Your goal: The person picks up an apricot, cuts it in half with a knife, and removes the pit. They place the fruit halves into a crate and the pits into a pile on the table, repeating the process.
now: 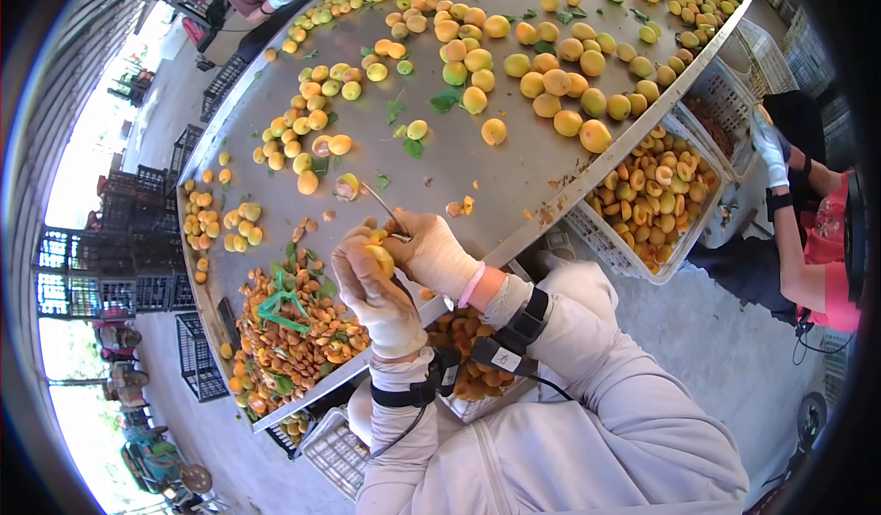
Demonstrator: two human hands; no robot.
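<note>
My left hand (374, 302), in a pale glove, is closed around an apricot (379, 258) just above the near edge of the metal table (459, 180). Right beside it, my gloved right hand (433, 253) grips a small knife (381, 201), its thin blade pointing up and away over the table. The handle is mostly hidden in my fingers. Beyond the blade tip lies a cut apricot (346, 186). To the left of my hands is a heap of brown pits (298, 336) with leaves and a green ribbon (280, 306).
Whole apricots (555, 82) spread across the table. A white crate of apricot halves (656, 194) stands to the right; another crate of halves (473, 368) sits below my wrists. A co-worker's gloved hand (769, 148) is at the right. Black crates (197, 354) stand at the left.
</note>
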